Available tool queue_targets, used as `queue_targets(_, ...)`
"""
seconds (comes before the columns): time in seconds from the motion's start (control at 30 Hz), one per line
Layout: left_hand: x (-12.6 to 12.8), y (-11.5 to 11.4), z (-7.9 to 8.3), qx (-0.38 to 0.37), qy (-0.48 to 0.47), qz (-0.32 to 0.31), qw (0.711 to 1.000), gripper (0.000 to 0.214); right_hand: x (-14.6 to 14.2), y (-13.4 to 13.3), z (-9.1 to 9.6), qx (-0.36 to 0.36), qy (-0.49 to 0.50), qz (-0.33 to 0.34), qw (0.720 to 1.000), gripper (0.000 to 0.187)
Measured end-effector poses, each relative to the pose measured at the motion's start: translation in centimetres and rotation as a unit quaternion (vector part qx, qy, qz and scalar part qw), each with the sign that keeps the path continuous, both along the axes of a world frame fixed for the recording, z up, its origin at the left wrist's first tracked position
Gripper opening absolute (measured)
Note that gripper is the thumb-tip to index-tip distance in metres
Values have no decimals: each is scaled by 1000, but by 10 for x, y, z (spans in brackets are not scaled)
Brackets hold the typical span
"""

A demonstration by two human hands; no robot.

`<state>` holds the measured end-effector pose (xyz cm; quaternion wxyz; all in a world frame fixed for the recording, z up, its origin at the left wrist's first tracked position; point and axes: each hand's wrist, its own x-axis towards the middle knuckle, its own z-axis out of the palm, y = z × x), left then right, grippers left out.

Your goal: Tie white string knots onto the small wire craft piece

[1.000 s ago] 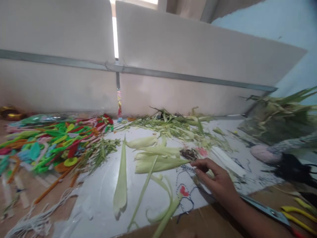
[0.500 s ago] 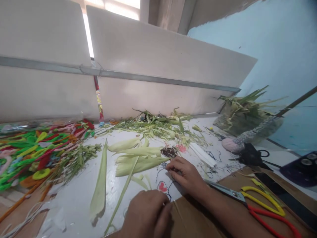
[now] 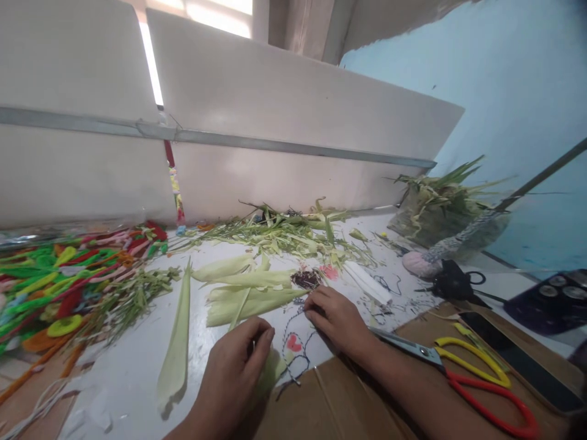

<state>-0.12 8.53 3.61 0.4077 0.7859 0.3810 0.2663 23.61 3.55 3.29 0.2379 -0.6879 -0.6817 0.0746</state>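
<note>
My left hand (image 3: 236,366) is low in the middle, its fingers curled and thumb against them. A pale green husk piece (image 3: 271,371) shows beside and beneath it; whether the fingers grip it is hidden. My right hand (image 3: 337,318) rests on the white surface with bent fingers pressed together, close to the tip of a wide corn husk (image 3: 257,304); anything in them is hidden. Between the hands lies a thin black-and-white twisted cord (image 3: 288,324) by a red heart mark (image 3: 292,343). Dark brown fibres (image 3: 306,278) lie just beyond the right fingers.
Scissors (image 3: 424,352) with yellow and red handles and a phone (image 3: 523,360) lie on cardboard (image 3: 307,409) at right. Colourful fuzzy stems (image 3: 50,275) are heaped at left. Husk scraps (image 3: 279,235) lie along the white panel (image 3: 275,177). A husk-filled bag (image 3: 440,214) stands back right.
My left hand has moved left and slightly up, uncovering the cord and a pale husk piece. The right hand stays almost in place. The view has shifted slightly.
</note>
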Motion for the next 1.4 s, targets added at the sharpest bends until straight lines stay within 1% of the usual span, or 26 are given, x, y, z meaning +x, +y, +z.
queue_targets(0.17,0,1,-4,-9,-8,3,1000,29,3,-2,3,22,53,-14,998,13)
queue_targets(0.33,-1,3,-5,-16,-22,5,1000,29,5,-3,6,27,69,-17,997,13)
queue_targets(0.4,-1,3,-5,-17,-19,2,1000,29,3,-4,7,25,90,16,995,16)
queue_targets(0.5,0,2,-5,-15,-13,-6,1000,27,-7,-8,8,17,118,92,989,16)
queue_targets(0.57,0,1,-5,-15,-13,-11,1000,26,-14,-11,7,3,105,124,987,16)
queue_targets(0.63,0,1,-5,-18,-13,-12,1000,26,-19,-12,5,-13,81,135,987,15)
queue_targets(0.77,2,1,-4,-21,-14,-23,999,25,-23,-12,4,-30,63,123,990,16)
queue_targets(0.97,3,1,-3,-23,-5,-33,999,25,-24,-14,9,-25,98,110,989,15)
queue_targets(1.13,4,0,-3,-18,-4,-35,999,23,-25,-14,6,-48,72,104,991,13)
queue_targets(1.27,3,1,-3,-12,0,-38,999,23,-26,-15,7,-42,79,108,990,15)
queue_targets(1.4,3,1,-3,-4,7,-43,999,22,-29,-18,10,-34,102,110,988,13)
